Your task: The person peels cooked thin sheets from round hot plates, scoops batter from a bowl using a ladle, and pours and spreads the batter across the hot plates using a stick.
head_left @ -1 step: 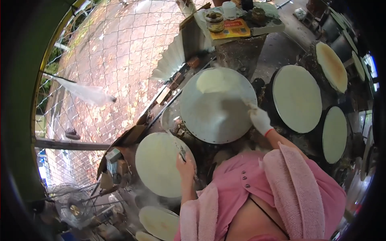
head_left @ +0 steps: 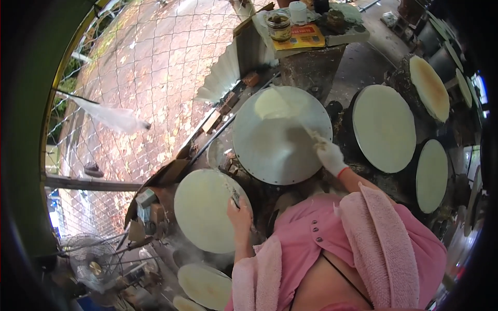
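My right hand (head_left: 328,156), in a white glove with a red band at the wrist, is closed around the handle of a batter spreader (head_left: 306,128). The tool reaches over a round metal griddle (head_left: 264,163) and toward a patch of pale batter (head_left: 271,103) at its far side. Its far end is blurred. Bare and closed, my left hand (head_left: 240,215) grips a thin spatula-like tool (head_left: 235,196) over the right edge of a griddle covered by a round pale flatbread (head_left: 205,212). The tool's exact kind is hard to make out.
More pale rounds, including a large one (head_left: 385,128), lie to the right; a browned flatbread (head_left: 429,88) is beyond. A glass jar (head_left: 279,28) stands on the ledge at the back. Wire fencing (head_left: 150,67) runs along the left, above a fan (head_left: 93,267). Steam drifts at lower left.
My right hand has shifted slightly left and up over the metal griddle, and the spreader now reaches the batter patch. My left hand stays in place.
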A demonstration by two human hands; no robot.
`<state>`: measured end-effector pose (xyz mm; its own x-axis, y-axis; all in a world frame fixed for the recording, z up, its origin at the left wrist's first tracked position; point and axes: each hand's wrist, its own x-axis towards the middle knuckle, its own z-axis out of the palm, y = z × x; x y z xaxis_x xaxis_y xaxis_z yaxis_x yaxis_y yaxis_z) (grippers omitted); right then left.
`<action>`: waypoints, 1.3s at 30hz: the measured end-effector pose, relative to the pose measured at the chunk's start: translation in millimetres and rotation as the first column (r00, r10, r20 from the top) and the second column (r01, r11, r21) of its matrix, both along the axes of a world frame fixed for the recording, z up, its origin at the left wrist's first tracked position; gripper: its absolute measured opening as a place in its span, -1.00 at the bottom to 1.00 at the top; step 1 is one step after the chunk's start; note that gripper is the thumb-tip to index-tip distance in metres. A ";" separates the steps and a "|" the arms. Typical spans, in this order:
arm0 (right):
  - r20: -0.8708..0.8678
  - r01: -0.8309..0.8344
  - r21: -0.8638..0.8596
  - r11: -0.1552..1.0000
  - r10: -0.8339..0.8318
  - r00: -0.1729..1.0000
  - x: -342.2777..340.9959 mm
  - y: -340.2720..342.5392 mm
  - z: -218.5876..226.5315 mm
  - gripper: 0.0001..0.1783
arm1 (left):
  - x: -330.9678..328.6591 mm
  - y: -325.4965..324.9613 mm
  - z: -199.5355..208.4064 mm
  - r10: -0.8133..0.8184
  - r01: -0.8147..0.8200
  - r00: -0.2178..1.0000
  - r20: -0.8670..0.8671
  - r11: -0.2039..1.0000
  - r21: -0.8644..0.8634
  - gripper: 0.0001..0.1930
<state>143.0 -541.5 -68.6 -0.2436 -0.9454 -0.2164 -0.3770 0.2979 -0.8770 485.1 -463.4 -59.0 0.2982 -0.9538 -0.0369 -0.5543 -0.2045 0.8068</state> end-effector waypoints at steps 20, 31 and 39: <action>-0.172 -0.465 -0.024 0.885 0.455 0.874 -86.1 -112.3 -6.4 -0.62 | -97.5 47.0 63.8 0.468 -0.352 0.818 -0.333 0.866 0.354 -0.87; 0.174 -0.755 0.011 0.656 0.742 0.647 -80.9 -143.3 11.8 -0.54 | -121.5 67.4 47.5 0.576 -0.460 0.786 -0.225 0.787 0.411 -0.85; 0.100 -0.834 0.017 0.551 0.829 0.550 -67.4 -138.9 -20.9 -0.62 | -132.0 71.0 45.7 0.585 -0.454 0.781 -0.217 0.772 0.445 -0.84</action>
<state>75.6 -680.4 -89.4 0.6638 -0.7029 -0.2556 -0.4199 -0.0674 -0.9050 353.1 -392.5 -13.2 0.6502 -0.5526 -0.5213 0.0051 -0.6830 0.7304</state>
